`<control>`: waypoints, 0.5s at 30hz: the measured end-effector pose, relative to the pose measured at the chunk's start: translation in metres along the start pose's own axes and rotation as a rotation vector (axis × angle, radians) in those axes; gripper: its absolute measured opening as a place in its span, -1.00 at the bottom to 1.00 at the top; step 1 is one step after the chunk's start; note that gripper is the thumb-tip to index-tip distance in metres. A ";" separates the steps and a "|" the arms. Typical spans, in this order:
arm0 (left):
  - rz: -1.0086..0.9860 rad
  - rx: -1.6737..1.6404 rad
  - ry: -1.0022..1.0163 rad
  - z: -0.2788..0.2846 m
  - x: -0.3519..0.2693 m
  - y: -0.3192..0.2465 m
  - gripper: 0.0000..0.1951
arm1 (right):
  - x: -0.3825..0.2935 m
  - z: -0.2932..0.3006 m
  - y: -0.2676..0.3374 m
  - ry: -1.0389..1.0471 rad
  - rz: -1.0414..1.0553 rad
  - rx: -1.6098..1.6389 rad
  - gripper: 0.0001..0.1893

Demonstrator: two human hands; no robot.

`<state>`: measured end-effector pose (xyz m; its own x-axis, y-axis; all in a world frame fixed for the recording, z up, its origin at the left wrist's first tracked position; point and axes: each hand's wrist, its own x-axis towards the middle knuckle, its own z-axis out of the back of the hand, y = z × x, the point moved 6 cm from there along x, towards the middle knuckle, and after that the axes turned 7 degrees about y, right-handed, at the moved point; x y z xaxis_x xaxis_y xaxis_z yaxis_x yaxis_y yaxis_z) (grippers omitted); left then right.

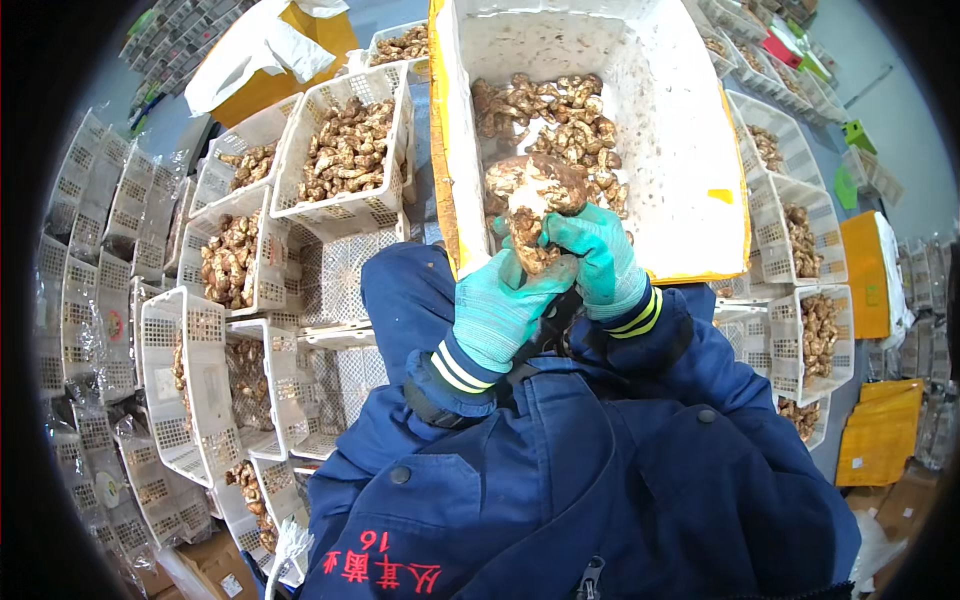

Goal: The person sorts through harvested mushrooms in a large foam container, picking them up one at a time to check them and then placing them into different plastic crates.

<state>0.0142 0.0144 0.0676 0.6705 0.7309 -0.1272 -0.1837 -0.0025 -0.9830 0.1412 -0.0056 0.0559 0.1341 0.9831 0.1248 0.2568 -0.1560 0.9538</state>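
Observation:
A large brown-capped mushroom (536, 187), its thick stem pointing down towards me, is held over the near side of a white foam box (667, 150). My left hand (506, 300), in a green-coated glove, grips the lower stem. Also gloved, my right hand (600, 251) has its fingers on the stem's right side, just below the cap. Smaller brown mushrooms (574, 139) lie on the floor of the box, mostly along its left and middle. The held mushroom hides part of them.
White perforated plastic baskets of mushrooms (349, 150) stand at the left, beside baskets without visible mushrooms (349, 270). More filled baskets (821, 334) line the right. Yellow tape edges the foam box. An orange-yellow box (866, 277) and stacked baskets in clear plastic (82, 315) stand farther out.

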 end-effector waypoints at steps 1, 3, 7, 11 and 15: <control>-0.044 -0.045 -0.021 -0.001 0.000 0.000 -0.76 | -0.001 0.000 0.012 0.065 0.153 -0.358 -0.77; -0.143 -0.112 -0.056 -0.005 0.005 0.010 -0.74 | 0.002 -0.003 0.002 0.033 0.120 -0.271 -0.76; 0.147 -0.194 -0.051 0.003 0.015 0.048 -0.75 | 0.006 -0.009 -0.007 -0.015 0.001 -0.175 -0.77; 0.012 -0.691 -0.047 0.018 0.014 0.028 -0.74 | 0.012 -0.039 0.012 0.189 -0.343 0.033 -0.57; 0.057 -0.565 -0.287 0.088 0.009 0.037 -0.73 | 0.014 -0.001 0.031 0.264 0.003 -0.387 -0.58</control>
<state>-0.0495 0.0808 0.0417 0.4370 0.8726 -0.2183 0.2468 -0.3497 -0.9038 0.1502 0.0035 0.0878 -0.1268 0.9813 0.1450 -0.1262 -0.1609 0.9789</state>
